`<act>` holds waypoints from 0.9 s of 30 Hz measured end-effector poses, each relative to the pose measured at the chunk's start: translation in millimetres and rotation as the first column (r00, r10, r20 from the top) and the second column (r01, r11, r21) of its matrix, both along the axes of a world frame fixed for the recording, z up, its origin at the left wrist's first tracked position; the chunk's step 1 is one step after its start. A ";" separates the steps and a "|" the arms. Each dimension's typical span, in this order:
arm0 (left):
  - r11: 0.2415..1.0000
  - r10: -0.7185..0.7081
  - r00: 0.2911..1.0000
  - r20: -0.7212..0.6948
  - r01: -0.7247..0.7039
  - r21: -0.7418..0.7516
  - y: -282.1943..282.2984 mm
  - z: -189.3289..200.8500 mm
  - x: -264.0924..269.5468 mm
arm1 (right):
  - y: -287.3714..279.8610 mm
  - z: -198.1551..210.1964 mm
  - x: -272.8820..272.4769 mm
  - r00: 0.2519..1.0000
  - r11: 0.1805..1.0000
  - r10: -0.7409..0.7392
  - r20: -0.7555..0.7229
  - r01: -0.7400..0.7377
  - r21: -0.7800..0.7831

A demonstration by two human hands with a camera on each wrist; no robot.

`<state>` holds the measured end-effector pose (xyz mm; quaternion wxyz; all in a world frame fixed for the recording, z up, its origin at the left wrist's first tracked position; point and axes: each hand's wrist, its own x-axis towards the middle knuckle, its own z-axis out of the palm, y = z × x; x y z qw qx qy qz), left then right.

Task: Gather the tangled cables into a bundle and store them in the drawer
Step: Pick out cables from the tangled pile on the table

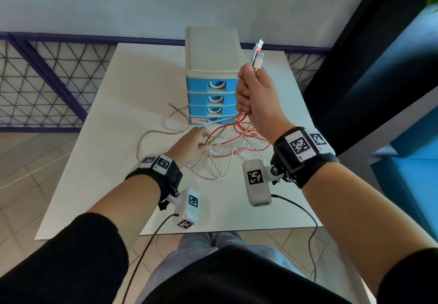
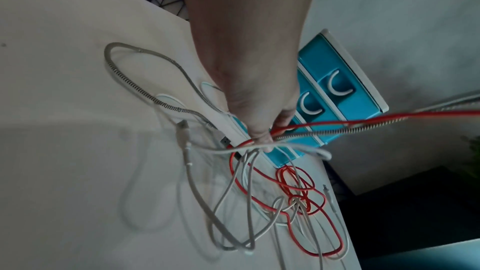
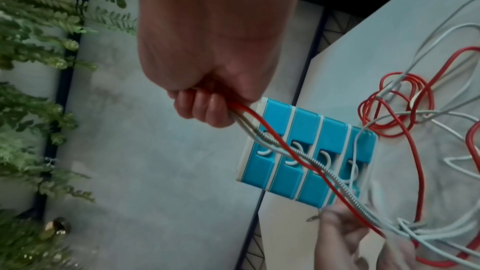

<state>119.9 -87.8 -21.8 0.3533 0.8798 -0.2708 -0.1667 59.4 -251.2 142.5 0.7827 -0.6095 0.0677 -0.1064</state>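
A tangle of red, white and braided grey cables (image 1: pixel 237 147) lies on the white table (image 1: pixel 106 173) in front of a small drawer unit (image 1: pixel 211 66) with several shut blue drawers (image 3: pixel 306 151). My right hand (image 1: pixel 251 97) is raised beside the unit and grips a bunch of cable ends; the USB plugs (image 1: pixel 257 54) stick up above the fist. From the right hand (image 3: pixel 205 108) the red and braided strands run down to the table. My left hand (image 1: pixel 196 142) is low on the table, its fingers (image 2: pixel 262 139) hooked round red, white and braided strands.
A loop of braided cable (image 1: pixel 151 135) trails left of the unit. A metal mesh fence (image 1: pixel 47 78) stands beyond the table's left side, and a blue seat (image 1: pixel 414 161) is at the right. A leafy plant (image 3: pixel 39 48) hangs on the wall.
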 end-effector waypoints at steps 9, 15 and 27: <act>0.961 -0.221 0.944 0.244 0.168 0.221 44.4 37.6 -47.3 | 16.6 -18.3 12.8 0.999 0.999 -0.003 -0.050 0.001 -0.042; 0.728 -0.488 0.871 0.056 0.371 0.576 24.4 21.8 -73.5 | 27.4 -20.2 13.9 0.998 0.992 0.034 -0.061 -0.041 -0.119; 0.970 -0.233 0.970 0.067 0.227 0.090 16.7 101.7 -45.8 | 21.1 -50.1 -0.1 0.964 0.530 0.188 -0.186 -0.259 -0.807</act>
